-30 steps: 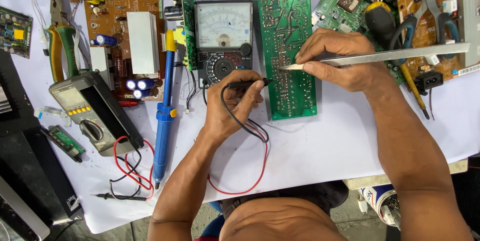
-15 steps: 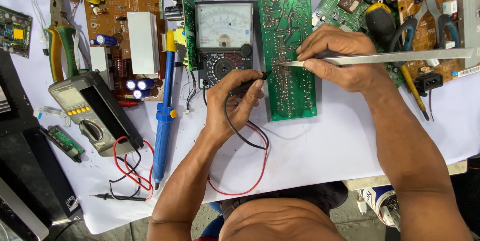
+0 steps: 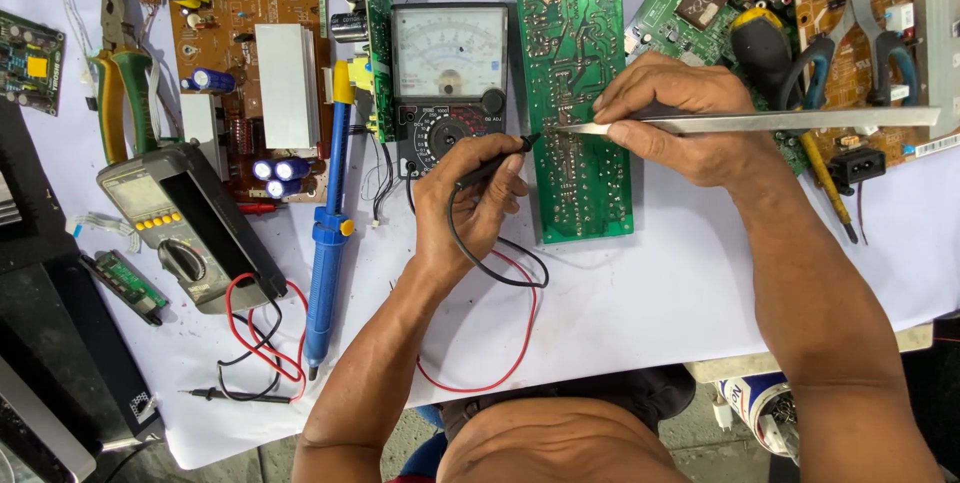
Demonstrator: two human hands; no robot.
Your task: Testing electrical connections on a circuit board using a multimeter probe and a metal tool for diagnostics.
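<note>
The bench [image 3: 650, 313], under a white sheet, is crowded along its far edge and bare on the near right. The long green board [image 3: 575, 93] lies upright in the middle, exactly where it lay half a second ago. Just left of it sits the meter [image 3: 448, 83], with the brown board [image 3: 245, 53] beyond and a blue desoldering pump [image 3: 328, 233] below that. The right hand [image 3: 690, 123] grips long steel tweezers [image 3: 760, 122], the tip on the green board's left half; it has barely shifted. The left hand [image 3: 475, 193] is closed around a black probe [image 3: 495, 160], whose tip now touches the board's left edge by the tweezer point, a little nearer than before. Red and black leads [image 3: 500, 283] loop over open sheet below. A grey clamp meter [image 3: 185, 223] lies at the left, pliers [image 3: 125, 83] above.
</note>
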